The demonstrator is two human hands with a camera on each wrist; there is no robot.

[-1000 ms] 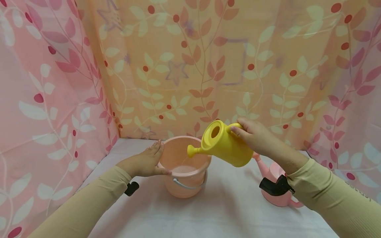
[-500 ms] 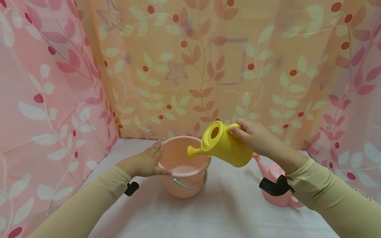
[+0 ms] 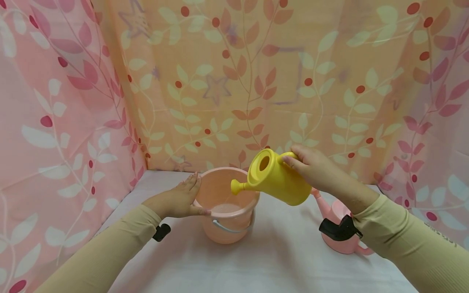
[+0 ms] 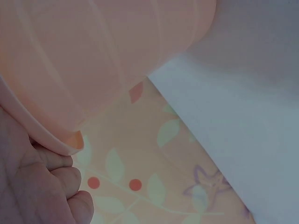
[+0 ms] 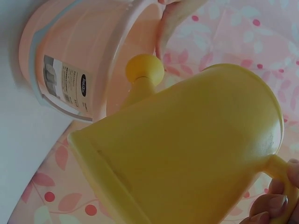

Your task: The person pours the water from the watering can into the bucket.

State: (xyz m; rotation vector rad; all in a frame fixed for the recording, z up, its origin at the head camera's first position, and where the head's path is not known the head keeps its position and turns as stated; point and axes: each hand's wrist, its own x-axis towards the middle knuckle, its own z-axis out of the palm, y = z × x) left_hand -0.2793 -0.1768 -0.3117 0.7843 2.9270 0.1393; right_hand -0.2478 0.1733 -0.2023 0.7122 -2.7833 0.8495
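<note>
A yellow watering can is held up in the head view by my right hand, whose fingers wrap its handle. It tilts left, and its round spout head hangs over the opening of a peach-pink bucket. In the right wrist view the spout overlaps the bucket's mouth, and fingers curl at the handle. My left hand rests against the bucket's left rim with fingers extended and thumb along the front edge. From the left wrist, fingers show just beside the rim.
A pink watering can stands on the white-covered table at the right, partly hidden behind my right wrist and its black camera mount. The bucket's grey handle hangs down in front. Leaf-patterned curtains enclose the back and sides.
</note>
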